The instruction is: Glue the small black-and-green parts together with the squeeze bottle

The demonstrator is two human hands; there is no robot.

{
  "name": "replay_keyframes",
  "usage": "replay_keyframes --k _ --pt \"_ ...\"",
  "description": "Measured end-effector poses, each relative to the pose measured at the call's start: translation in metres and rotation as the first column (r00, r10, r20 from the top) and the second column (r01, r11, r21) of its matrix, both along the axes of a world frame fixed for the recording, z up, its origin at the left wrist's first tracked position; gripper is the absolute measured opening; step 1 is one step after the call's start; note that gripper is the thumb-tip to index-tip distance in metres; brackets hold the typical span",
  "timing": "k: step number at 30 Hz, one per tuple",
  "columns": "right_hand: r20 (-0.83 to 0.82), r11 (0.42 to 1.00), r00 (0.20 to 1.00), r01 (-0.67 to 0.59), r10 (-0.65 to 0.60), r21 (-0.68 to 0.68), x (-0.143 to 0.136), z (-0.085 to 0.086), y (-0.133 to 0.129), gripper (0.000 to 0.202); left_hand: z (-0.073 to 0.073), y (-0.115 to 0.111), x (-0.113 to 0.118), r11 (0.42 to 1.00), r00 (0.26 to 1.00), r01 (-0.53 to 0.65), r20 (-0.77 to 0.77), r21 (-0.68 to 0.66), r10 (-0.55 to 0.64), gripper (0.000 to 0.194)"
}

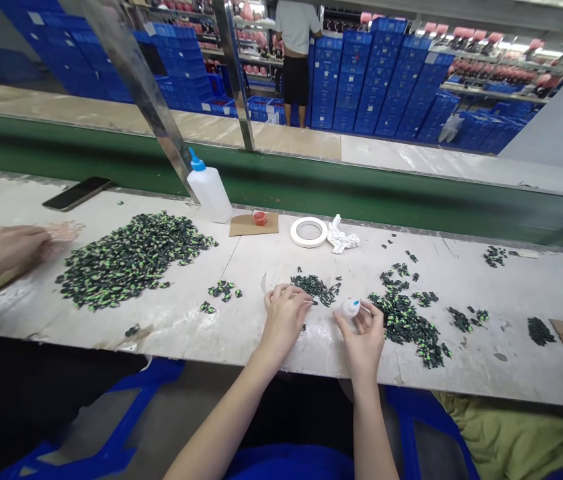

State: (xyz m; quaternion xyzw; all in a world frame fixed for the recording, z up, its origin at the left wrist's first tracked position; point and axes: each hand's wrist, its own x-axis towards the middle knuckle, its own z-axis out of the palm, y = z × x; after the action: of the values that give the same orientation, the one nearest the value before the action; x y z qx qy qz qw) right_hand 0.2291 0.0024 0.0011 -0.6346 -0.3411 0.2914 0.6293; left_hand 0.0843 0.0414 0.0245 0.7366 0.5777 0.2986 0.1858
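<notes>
My left hand (282,319) is closed in a pinch, with a small dark piece (314,303) at its fingertips. Just beyond them lies a loose pile of small dark pieces (317,288) on the white worktable (256,260). In my right hand (367,337) is a small white bottle (350,307) with a blue tip, tilted toward my left hand. To the right of that hand spreads a heap of black-and-green pieces (411,327). A few similar pieces (222,290) lie left of my left hand.
A co-worker's hand (6,250) is at the left, near a large heap of black-and-green pieces (136,257). Along the back stand a squeeze bottle (211,193), cardboard (241,227) with a red cap, a tape roll (308,232), crumpled tissue (342,237) and a phone (78,193).
</notes>
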Motion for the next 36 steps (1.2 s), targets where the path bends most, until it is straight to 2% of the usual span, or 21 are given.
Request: replay_keyframes --k 2,4,7,9,11,14,17,21,24,27,29,30,32,36 --pt "0.118 1.000 0.993 0.013 -0.015 0.021 0.000 0.000 -0.003 0.066 -0.001 0.007 0.009 0.999 0.999 0.031 -0.043 0.036 -0.029 0.017" --pt "0.259 0.993 0.961 0.069 -0.092 0.096 -0.002 0.000 -0.011 0.066 -0.003 0.012 0.014 0.997 0.995 0.062 -0.075 0.041 -0.059 0.020" --pt "0.398 0.960 0.885 0.158 -0.243 0.233 -0.007 -0.002 -0.026 0.045 -0.006 0.014 0.015 0.994 0.990 0.108 -0.093 0.021 -0.106 0.023" --pt "0.406 0.957 0.881 0.149 -0.243 0.250 -0.012 -0.003 -0.036 0.030 -0.005 0.012 0.012 0.992 0.988 0.128 -0.084 0.015 -0.126 0.024" --pt "0.332 0.980 0.933 0.084 -0.142 0.183 -0.020 -0.003 -0.041 0.025 -0.001 0.006 0.008 0.989 0.989 0.148 -0.014 -0.003 -0.148 0.021" --pt "0.078 0.996 0.996 -0.044 0.038 0.077 -0.032 -0.001 -0.042 0.028 0.006 -0.007 0.001 0.971 0.946 0.235 0.239 -0.044 -0.218 0.013" --pt "-0.136 0.995 0.986 -0.084 0.092 0.059 -0.039 0.002 -0.039 0.028 0.008 -0.023 -0.005 0.956 0.847 0.289 0.481 -0.056 -0.228 0.009" --pt "-0.202 0.990 0.970 -0.124 0.134 0.060 -0.039 0.004 -0.037 0.024 0.003 -0.036 -0.014 0.945 0.782 0.314 0.589 -0.090 -0.204 0.016" --pt "-0.192 0.980 0.962 -0.196 0.197 0.024 -0.037 0.004 -0.038 0.025 -0.006 -0.038 -0.021 0.939 0.809 0.332 0.537 -0.085 -0.238 0.024" --pt "-0.203 0.971 0.953 -0.236 0.224 -0.037 -0.037 0.001 -0.038 0.029 -0.018 -0.036 -0.026 0.991 0.935 0.125 0.339 -0.039 -0.104 0.020" --pt "-0.201 0.971 0.955 -0.233 0.218 -0.054 -0.037 -0.002 -0.038 0.032 -0.027 -0.036 -0.026 1.000 0.981 -0.009 0.196 -0.011 0.011 0.018" --pt "-0.188 0.973 0.960 -0.224 0.210 -0.058 -0.037 -0.003 -0.038 0.033 -0.030 -0.035 -0.025 0.999 0.989 -0.034 0.144 -0.006 0.034 0.017" --pt "-0.132 0.977 0.973 -0.200 0.190 -0.068 -0.036 -0.006 -0.039 0.034 -0.035 -0.035 -0.022 1.000 0.995 -0.027 0.093 -0.003 0.027 0.014" --pt "0.063 0.975 0.977 -0.198 0.205 -0.097 -0.034 -0.006 -0.040 0.033 -0.034 -0.035 -0.019 0.999 0.994 0.022 0.106 0.030 -0.025 0.014"
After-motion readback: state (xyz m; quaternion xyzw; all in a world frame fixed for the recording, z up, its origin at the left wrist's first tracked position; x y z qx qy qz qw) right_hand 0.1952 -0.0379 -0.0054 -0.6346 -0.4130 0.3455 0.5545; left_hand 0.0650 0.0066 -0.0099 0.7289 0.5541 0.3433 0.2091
